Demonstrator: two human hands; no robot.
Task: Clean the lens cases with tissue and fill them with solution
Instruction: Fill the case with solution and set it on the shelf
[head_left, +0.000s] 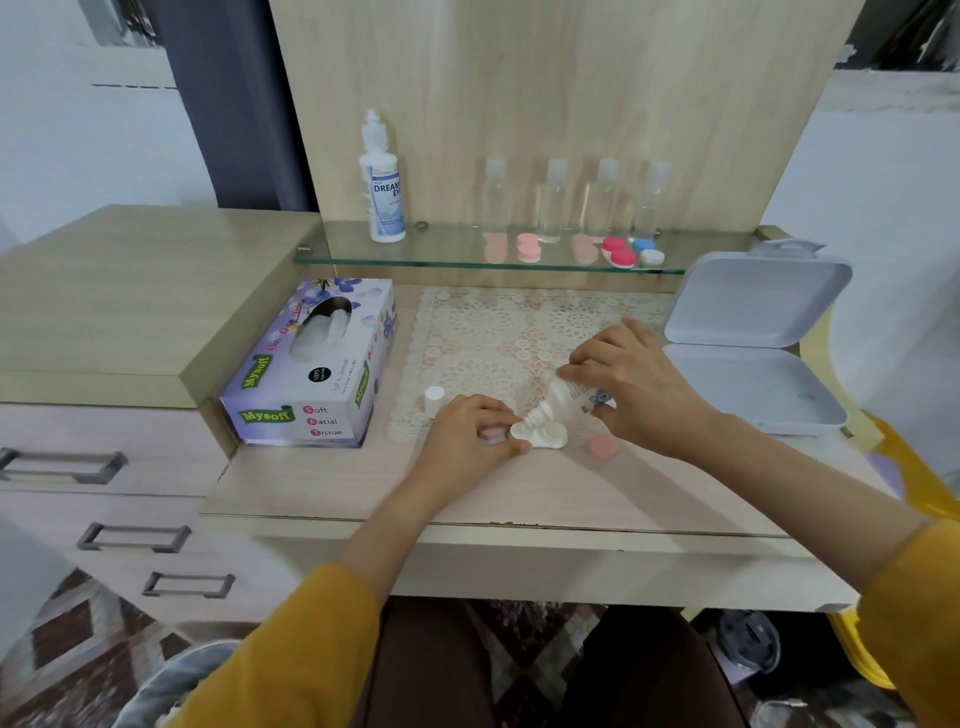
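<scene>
A white lens case (545, 435) lies open at the front edge of the lace mat (519, 332). My right hand (639, 384) grips a small solution bottle (566, 402), tipped down to the left with its nozzle over the case's left well. My left hand (467, 436) pinches the case's left end; a pink cap (491, 434) shows under its fingers. Another pink cap (602, 445) lies to the right of the case. The bottle's white cap (434, 401) stands left of my left hand. A purple tissue box (317, 364) sits at the left.
A glass shelf (447, 262) behind carries a tall solution bottle (382, 182), several clear travel bottles (550, 200) and more lens cases: pink (528, 247), red (619, 252), blue-white (648, 251). An open white box (753, 343) sits at the right. Drawers (104, 467) are at the left.
</scene>
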